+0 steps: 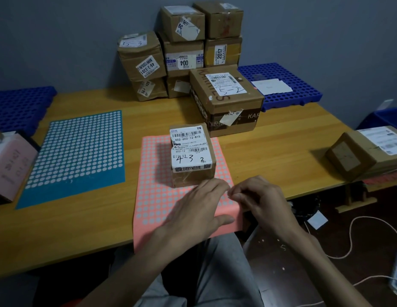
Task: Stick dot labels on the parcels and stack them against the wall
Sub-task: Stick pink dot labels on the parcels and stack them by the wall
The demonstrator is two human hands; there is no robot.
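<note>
Small parcel on the pink dot sheet, both hands at the sheet's near edge.

On the wooden table (86, 227), far left, sits a pink box (9, 165); just beside it lies a blue dot sheet (77, 151). Mid-table is the pink dot sheet (157, 196), with the small parcel (192, 155) standing on it, label up, marked "4-3". The left hand (193, 209) lies flat on the sheet, fingers straight, just in front of the parcel. Behind, a stack of parcels (182, 52) stands against the wall. The right hand (261, 200) is curled, its fingertips (231, 193) pinching at the sheet's right edge (whether a dot is between them is too small to tell). A larger parcel (226, 98) stands just behind the small one, a blue perforated tray (281, 85) is beyond it, and another parcel (366, 151) lies tilted at the table's right end.
</note>
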